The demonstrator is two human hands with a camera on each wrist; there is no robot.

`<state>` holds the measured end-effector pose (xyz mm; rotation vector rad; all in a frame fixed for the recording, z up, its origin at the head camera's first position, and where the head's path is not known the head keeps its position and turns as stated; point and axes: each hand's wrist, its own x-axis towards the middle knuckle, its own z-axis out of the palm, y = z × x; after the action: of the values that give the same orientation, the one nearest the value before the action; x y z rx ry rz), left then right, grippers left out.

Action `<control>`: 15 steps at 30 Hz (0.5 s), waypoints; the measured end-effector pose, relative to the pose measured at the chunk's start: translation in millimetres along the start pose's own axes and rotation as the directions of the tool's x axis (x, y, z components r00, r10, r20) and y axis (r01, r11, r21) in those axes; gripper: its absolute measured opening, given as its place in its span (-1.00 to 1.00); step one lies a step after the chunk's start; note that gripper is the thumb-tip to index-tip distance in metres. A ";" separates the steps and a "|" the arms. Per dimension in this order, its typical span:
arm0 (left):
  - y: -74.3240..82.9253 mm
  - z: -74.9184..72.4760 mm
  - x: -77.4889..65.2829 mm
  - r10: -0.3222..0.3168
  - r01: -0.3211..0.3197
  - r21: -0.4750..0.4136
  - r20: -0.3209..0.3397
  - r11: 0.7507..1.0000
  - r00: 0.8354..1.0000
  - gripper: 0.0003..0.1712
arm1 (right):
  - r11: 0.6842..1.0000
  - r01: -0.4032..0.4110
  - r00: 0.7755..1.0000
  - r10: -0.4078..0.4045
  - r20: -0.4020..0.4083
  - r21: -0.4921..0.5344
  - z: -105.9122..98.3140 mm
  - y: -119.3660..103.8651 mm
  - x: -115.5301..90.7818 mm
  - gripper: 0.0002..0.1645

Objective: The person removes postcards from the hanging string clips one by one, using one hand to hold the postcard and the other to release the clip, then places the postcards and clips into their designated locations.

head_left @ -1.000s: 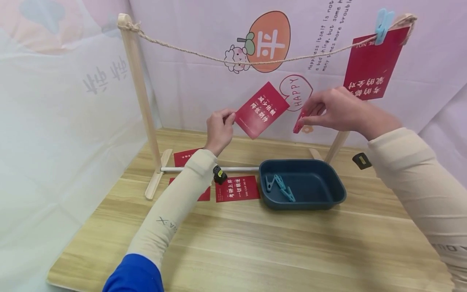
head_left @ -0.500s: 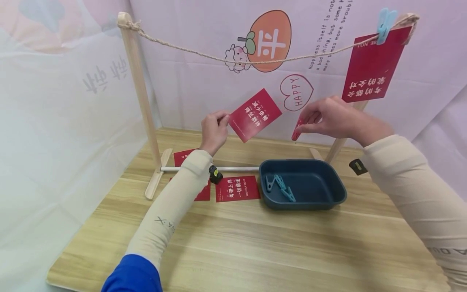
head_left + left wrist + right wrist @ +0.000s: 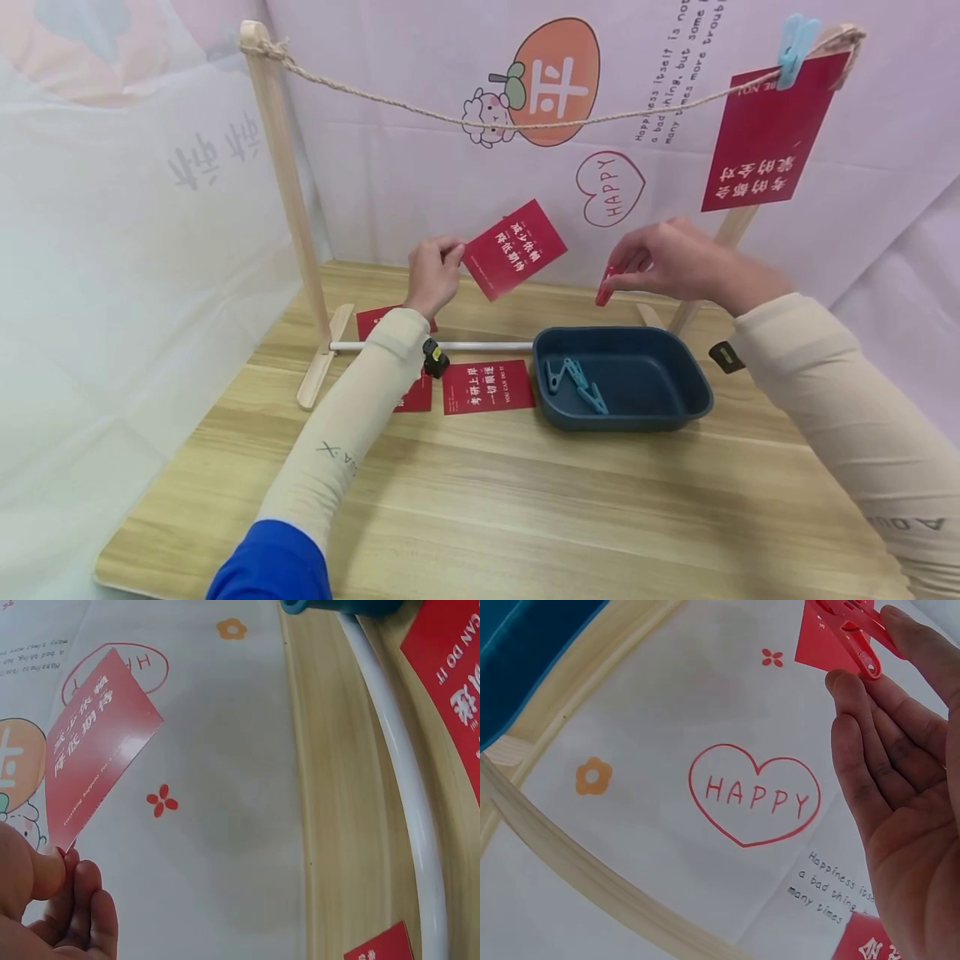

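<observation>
My left hand (image 3: 433, 277) pinches a red card (image 3: 514, 250) with white lettering by its lower left corner, between thumb and fingers. In the left wrist view the card (image 3: 101, 746) tilts upward from the fingertips. My right hand (image 3: 675, 260) pinches a red clothespin (image 3: 605, 286) to the right of the card, apart from it. The right wrist view shows the clothespin (image 3: 851, 630) between thumb and fingers. Above both hands a twine rope (image 3: 420, 114) spans two wooden posts. Near its right end, a light blue clothespin (image 3: 795, 52) holds another red card (image 3: 768, 137) on the rope.
A dark blue basin (image 3: 637, 421) stands on the wooden table (image 3: 525, 508) with several blue clothespins (image 3: 585, 387) inside. Several red cards lie to its left, including one lettered card (image 3: 489, 387). A white rod (image 3: 487, 345) runs low between the posts; the left post (image 3: 288, 183) stands beside the curtain.
Both hands have come down: the left hand with its card drifts down and left, and the right hand with the red clothespin lowers too. The hung card stays on the rope.
</observation>
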<state>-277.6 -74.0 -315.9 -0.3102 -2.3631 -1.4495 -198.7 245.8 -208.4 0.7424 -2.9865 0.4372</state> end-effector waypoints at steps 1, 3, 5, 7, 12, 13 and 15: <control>-1.8 -0.5 0.6 0.001 -0.001 0.005 0.003 1.000 1.000 -0.72 | 1.000 -0.001 1.000 0.001 0.006 0.005 1.4 0.3 0.3 -0.71; -5.0 -1.5 1.2 -0.008 0.007 0.017 0.013 1.000 1.000 -0.72 | 1.000 -0.003 1.000 0.003 0.018 0.011 5.0 1.4 0.7 -0.70; -8.2 -2.2 1.6 -0.021 0.020 0.030 0.029 0.999 0.999 -0.73 | 1.000 -0.005 1.000 0.005 0.028 0.017 9.1 2.9 1.0 -0.70; -10.7 -2.5 1.2 -0.039 0.037 0.039 0.050 0.999 0.998 -0.73 | 1.000 -0.004 0.999 0.003 0.038 0.019 13.4 4.6 1.1 -0.71; -13.9 -2.7 0.1 -0.077 0.072 0.069 0.087 0.995 0.993 -0.72 | 0.999 0.006 0.997 -0.009 0.072 0.042 23.1 7.8 0.3 -0.71; -14.6 -2.7 -0.1 -0.079 0.072 0.078 0.090 0.994 0.993 -0.72 | 0.999 0.005 0.997 -0.009 0.079 0.048 24.9 8.3 0.0 -0.71; -16.3 -2.5 0.0 -0.075 0.066 0.094 0.091 0.993 0.993 -0.73 | 0.998 0.001 0.996 -0.006 0.088 0.060 28.2 9.5 -1.1 -0.70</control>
<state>-283.1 -83.6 -328.2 -0.2800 -2.5310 -1.3814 -201.2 246.5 -238.1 0.7923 -3.0660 0.5084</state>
